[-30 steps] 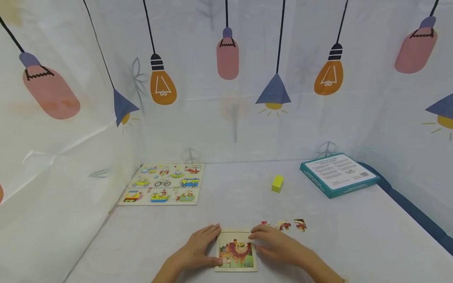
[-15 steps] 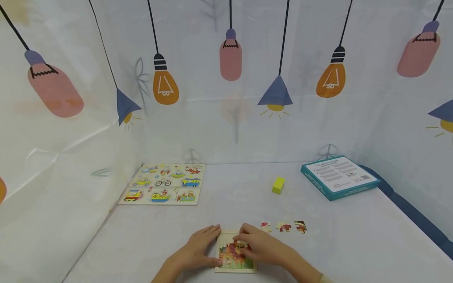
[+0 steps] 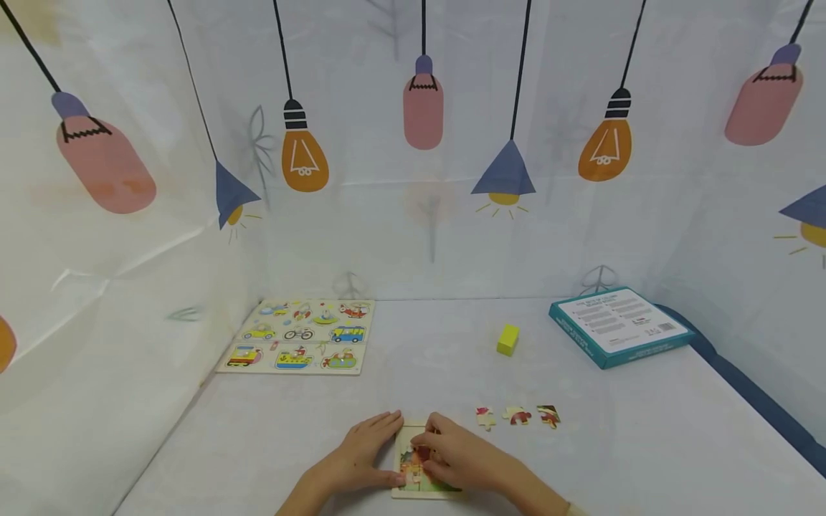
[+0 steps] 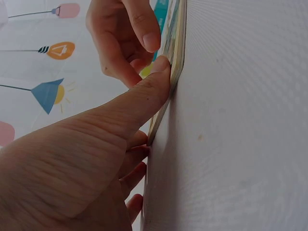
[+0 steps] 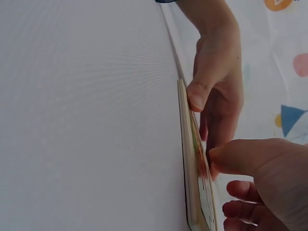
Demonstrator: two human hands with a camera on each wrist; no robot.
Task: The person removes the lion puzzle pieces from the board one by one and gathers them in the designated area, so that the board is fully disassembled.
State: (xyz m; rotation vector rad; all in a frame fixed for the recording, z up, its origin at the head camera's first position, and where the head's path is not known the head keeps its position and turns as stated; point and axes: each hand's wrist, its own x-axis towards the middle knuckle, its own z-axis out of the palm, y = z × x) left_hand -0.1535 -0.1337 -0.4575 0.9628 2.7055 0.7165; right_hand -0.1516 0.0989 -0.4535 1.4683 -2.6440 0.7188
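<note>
A small wooden tray puzzle [image 3: 410, 432] with a lion picture lies flat on the white table, in front of the person. The left hand [image 3: 361, 453] rests along its left side, thumb on the lower left of the frame and fingers stretched along the edge. Over the middle of the picture is the right hand [image 3: 466, 455], thumb and bent index finger down at the pieces and covering the lion's face. In the right wrist view the right thumb [image 5: 236, 156] reaches the tray's surface. I cannot tell whether a piece is between those fingers.
Behind the right hand lie three loose jigsaw pieces [image 3: 517, 415] in a row. Farther back are a yellow block [image 3: 508, 340] and a teal-edged box [image 3: 621, 326]. A vehicle puzzle board [image 3: 296, 337] lies at the back left. Lamp-printed cloth walls surround the table.
The right hand has moved left from the tray's right edge onto the lion picture and lowered its fingers there. The left hand has kept its place.
</note>
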